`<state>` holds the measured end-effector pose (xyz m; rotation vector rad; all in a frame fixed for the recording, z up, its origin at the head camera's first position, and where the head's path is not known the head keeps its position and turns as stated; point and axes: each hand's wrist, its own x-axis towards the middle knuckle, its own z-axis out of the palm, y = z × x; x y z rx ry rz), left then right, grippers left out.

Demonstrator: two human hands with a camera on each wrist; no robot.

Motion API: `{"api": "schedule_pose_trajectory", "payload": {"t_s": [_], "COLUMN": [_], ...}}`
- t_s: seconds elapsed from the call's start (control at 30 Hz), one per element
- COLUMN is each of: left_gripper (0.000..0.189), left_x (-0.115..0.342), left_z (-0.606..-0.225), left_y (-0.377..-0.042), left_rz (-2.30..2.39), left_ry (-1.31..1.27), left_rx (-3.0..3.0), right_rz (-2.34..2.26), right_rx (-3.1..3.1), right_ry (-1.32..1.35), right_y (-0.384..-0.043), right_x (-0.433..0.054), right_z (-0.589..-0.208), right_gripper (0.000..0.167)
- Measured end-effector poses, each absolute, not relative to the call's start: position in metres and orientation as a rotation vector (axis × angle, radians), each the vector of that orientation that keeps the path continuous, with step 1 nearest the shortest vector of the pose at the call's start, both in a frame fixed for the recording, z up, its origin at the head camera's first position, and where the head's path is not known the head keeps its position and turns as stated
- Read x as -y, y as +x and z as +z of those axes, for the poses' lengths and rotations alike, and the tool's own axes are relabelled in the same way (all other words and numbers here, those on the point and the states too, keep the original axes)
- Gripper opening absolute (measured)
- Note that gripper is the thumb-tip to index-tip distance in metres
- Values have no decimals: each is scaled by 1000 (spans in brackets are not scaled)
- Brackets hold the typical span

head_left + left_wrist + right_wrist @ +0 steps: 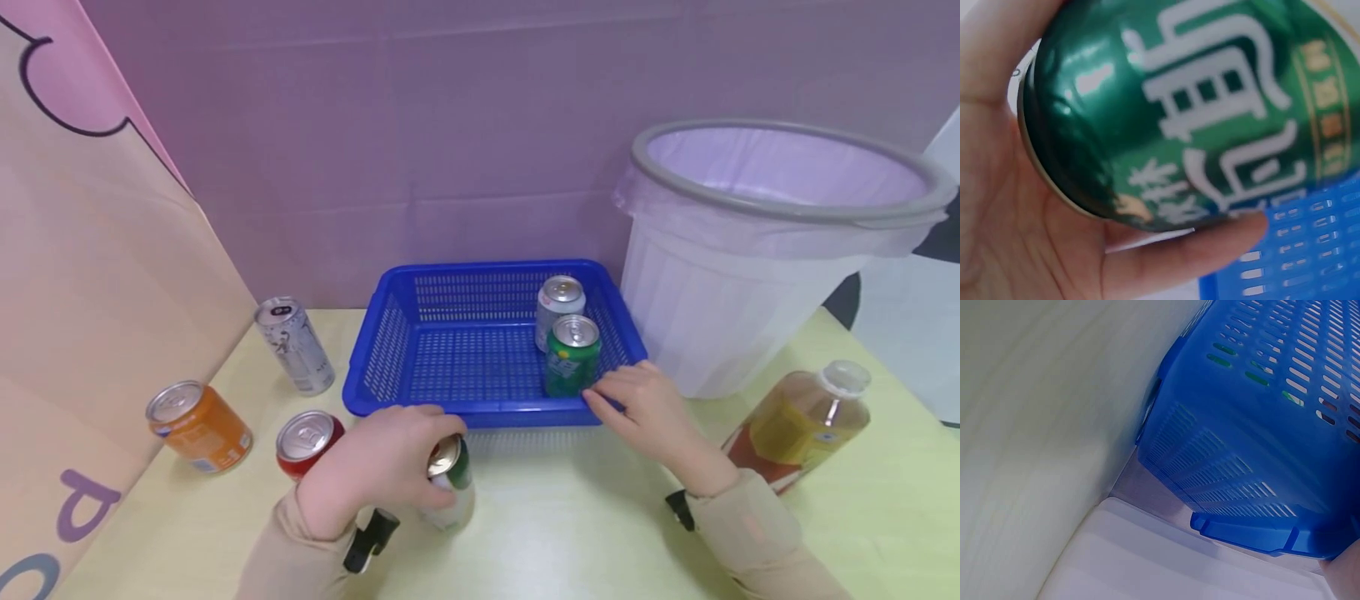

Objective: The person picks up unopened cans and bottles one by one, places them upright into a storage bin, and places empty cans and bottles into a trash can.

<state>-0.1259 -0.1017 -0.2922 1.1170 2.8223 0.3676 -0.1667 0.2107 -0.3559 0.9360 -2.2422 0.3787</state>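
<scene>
My left hand (390, 458) grips a green and white can (454, 492) with a gold-coloured top, tilted just in front of the blue basket. In the left wrist view, the green can (1210, 106) fills much of the frame, its white lettering turned sideways, with fingers along its side. The front right corner of the blue plastic basket (480, 408) is held by my right hand (637, 408), fingers over the rim. Inside the basket, a green can (572, 358) stands before a silver-white can (559, 304). The right wrist view shows the basket's slotted underside (1241, 425).
On the left stand an orange can (206, 429), a pale patterned can (300, 350) and a red can (307, 442) partly behind my left hand. At the right, a lined white bin (690, 300) rises beside the basket, with a bottle of amber drink (806, 425) in front.
</scene>
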Motion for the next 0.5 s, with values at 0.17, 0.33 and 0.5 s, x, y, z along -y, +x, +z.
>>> {"api": "schedule_pose_trajectory", "payload": {"t_s": [0.17,0.33,0.5], "left_gripper": [45,48,46], "left_x": [102,102,102], "left_z": [-291,-288,-287], "left_y": [-126,-123,-122], "left_rz": [349,375,398], "left_ry": [1157,1208,1269], "left_rx": [-2824,-2836,-2830], "right_rz": [379,383,391], "right_rx": [2249,2259,2260], "right_ry": [934,929,928], "right_y": [-166,-165,-165], "right_x": [-210,-210,-211], "right_z": [-355,-354,-355], "right_gripper": [45,42,42]}}
